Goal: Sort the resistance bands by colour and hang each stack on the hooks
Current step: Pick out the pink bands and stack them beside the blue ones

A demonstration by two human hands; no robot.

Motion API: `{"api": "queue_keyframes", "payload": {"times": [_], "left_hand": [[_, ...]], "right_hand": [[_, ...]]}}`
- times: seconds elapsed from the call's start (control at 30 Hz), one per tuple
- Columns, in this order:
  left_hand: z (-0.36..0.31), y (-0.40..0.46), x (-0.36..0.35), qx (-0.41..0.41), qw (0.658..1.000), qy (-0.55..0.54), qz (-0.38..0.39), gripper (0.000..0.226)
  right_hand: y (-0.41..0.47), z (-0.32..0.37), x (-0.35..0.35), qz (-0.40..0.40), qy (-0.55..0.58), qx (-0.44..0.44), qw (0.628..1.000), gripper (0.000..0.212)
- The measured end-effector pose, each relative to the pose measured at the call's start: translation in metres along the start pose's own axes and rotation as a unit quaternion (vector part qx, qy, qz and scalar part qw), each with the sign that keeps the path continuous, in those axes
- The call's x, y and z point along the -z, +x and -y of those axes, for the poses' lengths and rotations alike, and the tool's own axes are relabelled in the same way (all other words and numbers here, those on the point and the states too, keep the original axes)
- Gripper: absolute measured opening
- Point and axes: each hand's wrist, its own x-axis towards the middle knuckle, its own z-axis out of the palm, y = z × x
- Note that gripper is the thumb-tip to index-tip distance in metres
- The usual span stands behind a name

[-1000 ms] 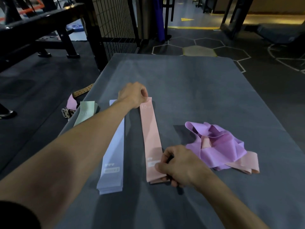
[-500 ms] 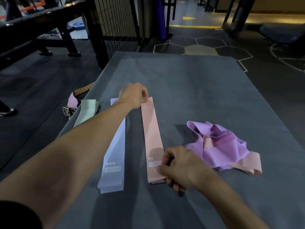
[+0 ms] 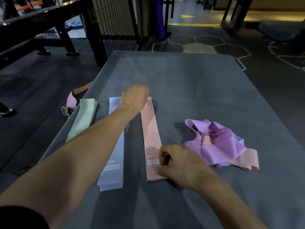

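Dim gym floor with hexagon markings surrounds a grey padded tabletop (image 3: 189,76), which carries the bands. We take the pink stack (image 3: 151,134) as our landmark: a long flat strip running away from us near the tabletop's middle. Our left hand (image 3: 134,98) rests closed at its far end, fingers curled on the band's tip. Our right hand (image 3: 177,164) is closed at its near end, fingers pinching that edge. Just left of the pink stack lies a blue stack (image 3: 114,156), and further left a green stack (image 3: 84,118) near the tabletop's edge. Right of the pink stack, a little apart, sits a tangled heap of purple bands (image 3: 217,141) with one pink band (image 3: 244,160) caught beneath it. We judge sorting is in hand: this pink layer is being squared. Next we would pull the stray pink band from the heap. No hooks are in view.
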Motion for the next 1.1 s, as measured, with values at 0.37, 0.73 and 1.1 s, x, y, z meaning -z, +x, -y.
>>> {"api": "queue_keyframes", "payload": {"times": [0.37,0.73,1.1], "left_hand": [[0.006,-0.011,0.018,-0.039,0.993,-0.038,0.107,0.022],[-0.042,-0.174,0.11,-0.065,0.95,-0.015,0.305,0.015],[-0.035,-0.216,0.095,-0.027,0.929,-0.123,0.347,0.018]], "right_hand": [[0.0,-0.006,0.003,0.033,0.04,-0.013,0.999,0.012],[-0.031,0.001,0.02,0.069,0.077,-0.122,0.987,0.026],[-0.028,0.002,0.012,0.097,0.098,-0.135,0.981,0.024]]}}
